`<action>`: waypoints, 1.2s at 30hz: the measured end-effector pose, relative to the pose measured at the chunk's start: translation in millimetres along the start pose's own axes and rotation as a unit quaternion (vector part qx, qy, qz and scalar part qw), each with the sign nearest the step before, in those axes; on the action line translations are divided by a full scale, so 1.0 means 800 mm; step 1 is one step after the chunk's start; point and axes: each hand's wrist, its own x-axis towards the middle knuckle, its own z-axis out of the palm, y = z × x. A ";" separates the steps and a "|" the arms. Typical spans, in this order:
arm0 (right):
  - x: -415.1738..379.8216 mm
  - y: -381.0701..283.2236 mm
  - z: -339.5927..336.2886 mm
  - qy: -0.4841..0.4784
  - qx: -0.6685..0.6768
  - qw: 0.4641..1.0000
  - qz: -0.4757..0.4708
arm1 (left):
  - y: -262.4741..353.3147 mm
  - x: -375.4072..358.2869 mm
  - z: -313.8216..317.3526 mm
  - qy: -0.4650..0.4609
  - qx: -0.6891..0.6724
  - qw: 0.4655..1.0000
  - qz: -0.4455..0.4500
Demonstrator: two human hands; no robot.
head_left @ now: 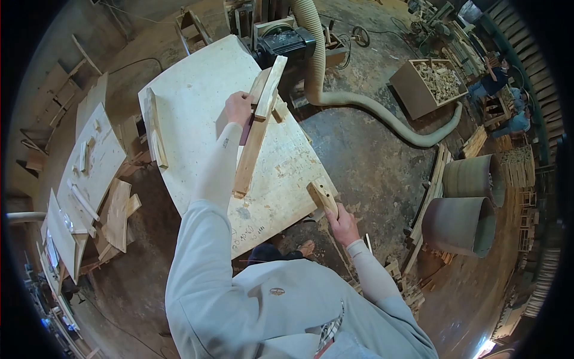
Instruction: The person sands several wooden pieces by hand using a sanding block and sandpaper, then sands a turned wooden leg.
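My left hand [239, 107] is closed at the edge of a wooden piece [259, 87] on the pale work board [197, 90]. A lighter wooden bar [272, 88] lies slantwise against that piece. A longer wooden strip [251, 158] runs from there toward me, and a small dark reddish thing [245, 133] shows beside it below my wrist. Low on the right, my right hand [344, 226] grips a short wooden block [323, 196] with dark holes in its face, held by the board's near right corner. My left fingertips are partly hidden.
Wooden strips [154, 128] lie along the board's left side. Behind the board stands a machine with a black motor [286, 45] and a ribbed hose [371, 107]. A box of wood scraps [412, 90] and two drums [457, 224] stand right. Other people [493, 78] work far right.
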 end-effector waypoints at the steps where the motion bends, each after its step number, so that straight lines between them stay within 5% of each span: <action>1: 0.001 0.000 0.000 0.002 -0.003 1.000 -0.004 | -0.001 0.007 0.006 0.012 -0.011 1.000 -0.001; 22: 0.009 0.009 0.011 -0.005 -0.008 1.000 -0.015 | 0.004 0.049 0.033 0.032 0.029 0.999 -0.003; 36: 0.145 -0.116 0.041 0.005 -0.008 1.000 -0.016 | -0.024 0.232 -0.003 0.001 0.035 0.999 -0.008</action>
